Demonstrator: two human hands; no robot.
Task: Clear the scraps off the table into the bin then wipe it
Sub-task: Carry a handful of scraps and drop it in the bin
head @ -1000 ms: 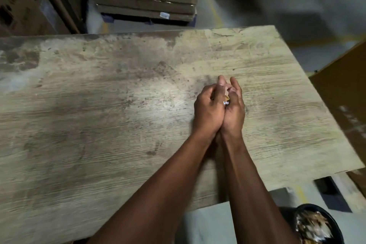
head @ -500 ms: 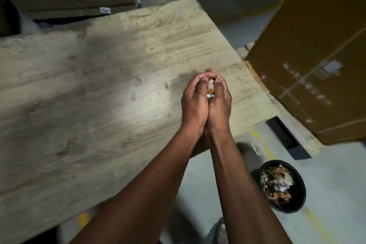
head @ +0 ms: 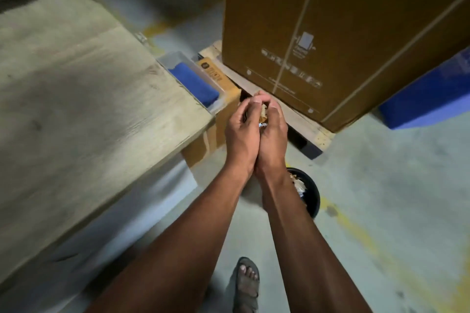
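Note:
My left hand (head: pixel 241 132) and my right hand (head: pixel 274 132) are cupped together, fingers curled round a small bunch of scraps (head: pixel 263 115), brown and silvery bits showing between the fingers. The hands hover off the table's right end, above the floor. The black round bin (head: pixel 309 193) stands on the floor just below and right of my wrists, partly hidden by my right forearm, with scraps inside. The worn wooden table (head: pixel 89 109) fills the left side.
A large brown cardboard box (head: pixel 343 33) stands on a wooden pallet (head: pixel 305 124) ahead. A clear tub with a blue cloth (head: pixel 195 84) and a small cardboard box (head: pixel 216 79) sit beside the table's end. A blue block (head: pixel 429 99) lies at right. My sandalled foot (head: pixel 245 284) is below.
My cupped hands have left the tabletop with the scraps and moved right, past the table's edge, to above the bin. The view has swung right toward the floor and box.

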